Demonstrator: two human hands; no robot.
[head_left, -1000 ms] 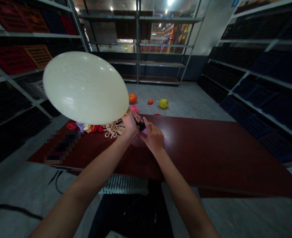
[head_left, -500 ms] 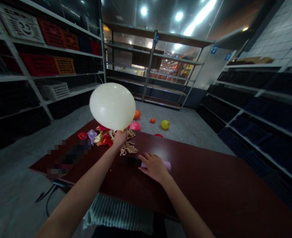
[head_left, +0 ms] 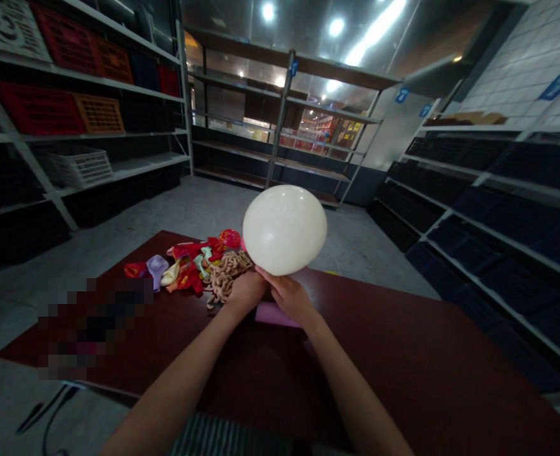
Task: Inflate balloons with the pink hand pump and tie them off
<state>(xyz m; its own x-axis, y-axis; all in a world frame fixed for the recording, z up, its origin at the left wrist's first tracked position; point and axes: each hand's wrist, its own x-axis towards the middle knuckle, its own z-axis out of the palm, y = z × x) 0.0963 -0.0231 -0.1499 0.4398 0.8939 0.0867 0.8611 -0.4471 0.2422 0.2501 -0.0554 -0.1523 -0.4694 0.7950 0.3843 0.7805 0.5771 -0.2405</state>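
Observation:
An inflated white balloon (head_left: 284, 231) stands upright above the table, its neck end down between my two hands. My left hand (head_left: 248, 290) is closed at the balloon's neck. From the other side my right hand (head_left: 291, 297) also has its fingers closed at the neck, just under the balloon; the fingertips are partly hidden. Below the hands, a purple cylinder (head_left: 277, 315) lies on the table, partly covered by my right wrist. Beside my left hand is a heap of tan cord-like strands (head_left: 227, 275). Limp coloured balloons (head_left: 185, 272) lie left of it.
The dark red table (head_left: 379, 354) stretches to the right. A pixelated patch (head_left: 99, 323) hides something at its left. Shelving (head_left: 273, 145) stands at the back, with crates (head_left: 97, 114) on racks at left and dark bins (head_left: 498, 234) at right. A cable (head_left: 47, 411) hangs at lower left.
My left hand has brought the balloon right and lower. My right hand has left the purple cylinder and joined it at the balloon's neck. The view has shifted slightly.

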